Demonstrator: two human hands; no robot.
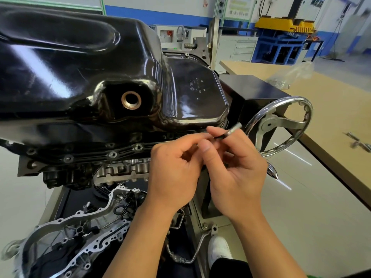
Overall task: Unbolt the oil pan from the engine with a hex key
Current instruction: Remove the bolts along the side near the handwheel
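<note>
The right hand pinches the hex key near the oil pan; left hand curled, grasp unclear. A loose pinch may drop it.

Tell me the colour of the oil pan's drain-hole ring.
Brassy gold drain-hole ring in the black oil pan; head view.

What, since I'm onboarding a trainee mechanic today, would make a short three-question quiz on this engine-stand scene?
1. Fill in: the round drain hole in the glossy black metal oil pan has a ____-coloured ring.
2. The spoked chrome handwheel stands: A) left of the oil pan B) right of the oil pan C) under the oil pan.
3. True or false: the oil pan is already lifted away.
Key: 1 brass; 2 B; 3 false, it sits on the engine.
</note>
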